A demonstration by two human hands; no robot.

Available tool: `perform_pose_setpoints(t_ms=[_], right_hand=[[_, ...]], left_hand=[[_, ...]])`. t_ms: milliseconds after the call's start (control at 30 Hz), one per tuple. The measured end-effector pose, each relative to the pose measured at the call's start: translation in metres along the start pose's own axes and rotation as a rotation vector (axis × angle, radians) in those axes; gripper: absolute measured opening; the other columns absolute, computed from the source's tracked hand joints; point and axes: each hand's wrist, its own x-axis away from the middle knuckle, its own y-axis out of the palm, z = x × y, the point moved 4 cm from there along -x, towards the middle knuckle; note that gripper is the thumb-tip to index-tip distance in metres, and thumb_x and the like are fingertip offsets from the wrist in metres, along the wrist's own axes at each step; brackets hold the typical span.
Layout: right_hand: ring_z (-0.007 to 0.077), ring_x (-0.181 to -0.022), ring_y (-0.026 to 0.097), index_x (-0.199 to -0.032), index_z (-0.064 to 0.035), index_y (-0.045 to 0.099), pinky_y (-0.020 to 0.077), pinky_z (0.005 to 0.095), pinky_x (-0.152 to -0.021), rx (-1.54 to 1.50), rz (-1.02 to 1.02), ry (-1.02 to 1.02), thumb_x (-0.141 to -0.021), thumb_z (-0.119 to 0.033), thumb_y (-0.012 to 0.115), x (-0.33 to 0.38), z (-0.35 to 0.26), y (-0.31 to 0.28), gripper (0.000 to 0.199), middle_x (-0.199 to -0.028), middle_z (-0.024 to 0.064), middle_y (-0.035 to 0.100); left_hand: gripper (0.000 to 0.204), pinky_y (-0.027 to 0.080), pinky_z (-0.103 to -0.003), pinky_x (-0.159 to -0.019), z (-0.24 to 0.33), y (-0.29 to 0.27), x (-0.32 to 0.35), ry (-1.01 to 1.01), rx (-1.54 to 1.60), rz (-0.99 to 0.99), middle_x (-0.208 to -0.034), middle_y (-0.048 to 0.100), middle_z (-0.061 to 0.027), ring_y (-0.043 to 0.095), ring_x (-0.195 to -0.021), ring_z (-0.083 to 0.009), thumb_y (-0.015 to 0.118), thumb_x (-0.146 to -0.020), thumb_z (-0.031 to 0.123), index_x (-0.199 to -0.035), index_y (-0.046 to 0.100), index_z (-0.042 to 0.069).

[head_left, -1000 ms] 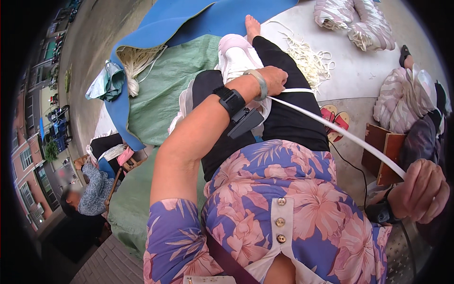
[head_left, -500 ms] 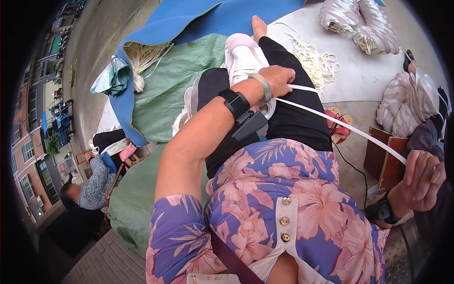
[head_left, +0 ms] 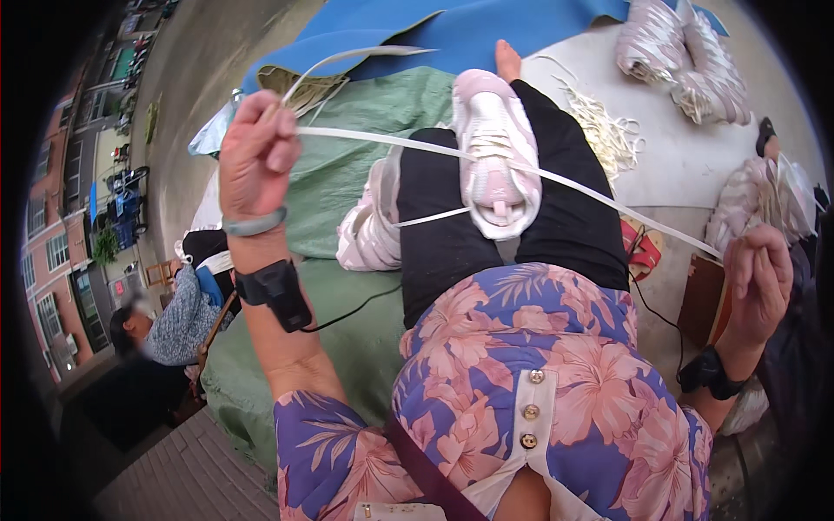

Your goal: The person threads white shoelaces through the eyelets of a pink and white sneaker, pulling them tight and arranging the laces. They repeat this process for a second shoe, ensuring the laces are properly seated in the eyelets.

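Note:
A pink and white sneaker [head_left: 493,130] lies on my black-trousered lap, its heel toward me. A flat white shoelace [head_left: 608,202] runs from it out to both sides. My left hand [head_left: 259,156], raised at the left, pinches one stretch of the lace, and a loose end curls up beyond the fingers. My right hand [head_left: 757,276], out to the right, is closed on the other stretch. Both stretches are drawn taut. Another pale pink sneaker [head_left: 369,217] sits left of my thigh, with a white lace reaching from it toward the first shoe.
Loose white laces [head_left: 608,130] lie heaped beyond my right leg. Bundles of sneakers [head_left: 686,61] stand at the far right. Green sheeting [head_left: 347,295] and a blue mat [head_left: 486,39] spread on the left and ahead. Red sandals [head_left: 641,252] are near a brown box [head_left: 700,300]. Another person [head_left: 178,321] sits at the left.
My left hand has swung from over the sneaker to the far left, pulling lace with it and uncovering the shoe. My right hand stays at the right, slightly higher.

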Motion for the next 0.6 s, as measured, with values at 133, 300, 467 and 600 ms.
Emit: perform_pose_setpoints(t_ms=[133,300,467,600], right_hand=[[0.004,-0.055,0.037,-0.114,0.0041,0.048,0.0279,0.0157,-0.05,0.149,0.047,0.172,-0.091,-0.012,0.042,-0.016,0.03,0.0,0.028,-0.068,0.0008,0.045],[0.0031,-0.054,0.036,-0.121,0.0031,0.044,0.0269,0.0144,-0.05,0.286,-0.002,0.24,-0.091,-0.016,0.045,-0.028,0.052,0.011,0.036,-0.066,-0.0008,0.044],[0.0035,-0.056,0.038,-0.127,0.0043,0.036,0.0286,0.0149,-0.052,0.311,-0.04,0.2,-0.09,-0.02,0.049,-0.032,0.064,0.015,0.046,-0.065,-0.0009,0.044],[0.0035,-0.057,0.041,-0.119,0.0015,0.044,0.0314,0.0152,-0.055,0.313,-0.017,0.247,-0.091,-0.019,0.05,-0.029,0.073,0.005,0.035,-0.069,0.0001,0.05]], left_hand=[[0.009,0.033,-0.019,-0.044,0.025,-0.077,0.03,0.02,0.146,0.097,-0.077,0.052,-0.0069,0.041,-0.048,-0.0064,0.052,-0.087,0.006,-0.096,0.05,0.004],[0.009,0.032,-0.021,-0.043,0.033,-0.142,0.064,0.067,0.173,0.273,-0.074,0.055,-0.0071,0.042,-0.047,-0.0082,0.055,-0.085,0.008,-0.093,0.051,0.006],[0.007,0.032,-0.023,-0.045,0.035,-0.161,0.081,0.142,0.182,0.418,-0.077,0.056,-0.0069,0.043,-0.048,-0.0093,0.053,-0.086,0.009,-0.093,0.051,0.008],[0.007,0.033,-0.023,-0.048,0.04,-0.167,0.085,0.214,0.242,0.444,-0.077,0.056,-0.007,0.044,-0.048,-0.01,0.053,-0.086,0.008,-0.092,0.051,0.009]])
